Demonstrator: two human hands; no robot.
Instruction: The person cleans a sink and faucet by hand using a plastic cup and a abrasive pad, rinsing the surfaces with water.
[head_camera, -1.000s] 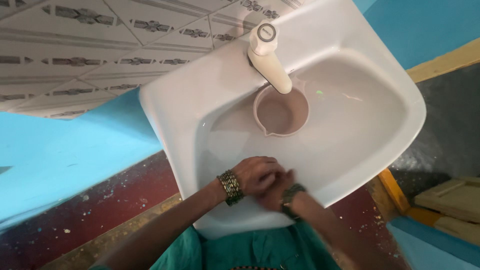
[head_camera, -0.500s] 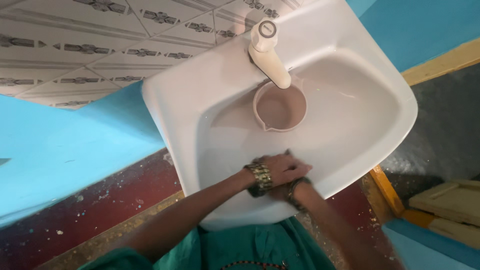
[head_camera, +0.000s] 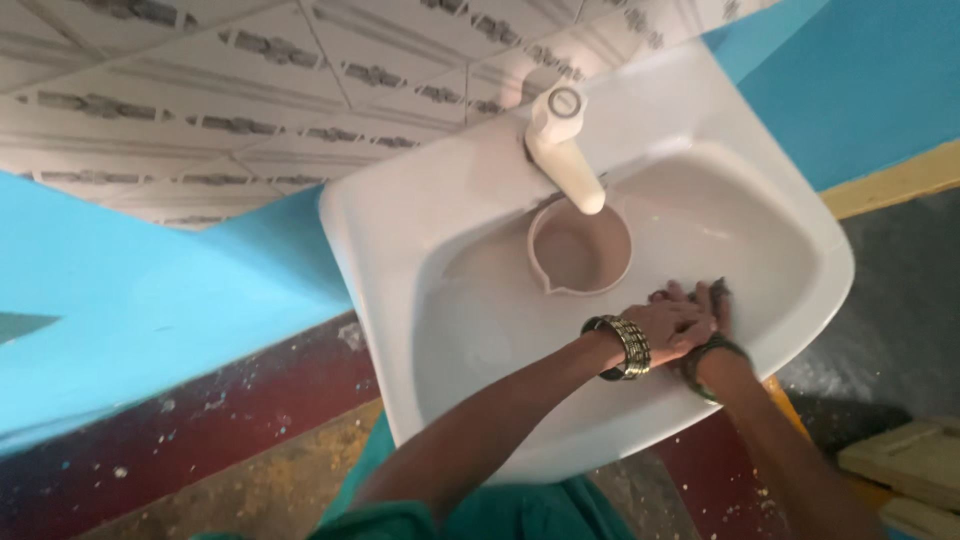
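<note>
Together, both hands lay pressed one over the other inside the sink (head_camera: 480, 190), low in the bowl toward its right wall. The left hand (head_camera: 672, 322) lay on top, fingers stretched flat and not gripping anything that could be seen; a stack of gold bangles (head_camera: 622, 347) circled its wrist. The right hand (head_camera: 712, 305) sat underneath, mostly covered, with only its fingertips poking out past the left one toward the bowl's far side, so whether it was flat or curled could not be told. A dark bracelet (head_camera: 712, 355) ringed that wrist. Just beside the hands, up and to the left, a pale pink jug (head_camera: 580, 250) stood upright in the bowl, its round mouth open to the camera and a small pouring lip at its lower left rim. A cream tap (head_camera: 565, 140) rose from the sink's back ledge, its spout reaching out over the jug's far rim. Both bare forearms ran down from the wrists across the sink's front edge, above a green garment (head_camera: 490, 510). Behind the sink, patterned tiles (head_camera: 250, 90) covered the upper wall above a blue band (head_camera: 130, 300). Below lay a speckled red floor (head_camera: 200, 440).
</note>
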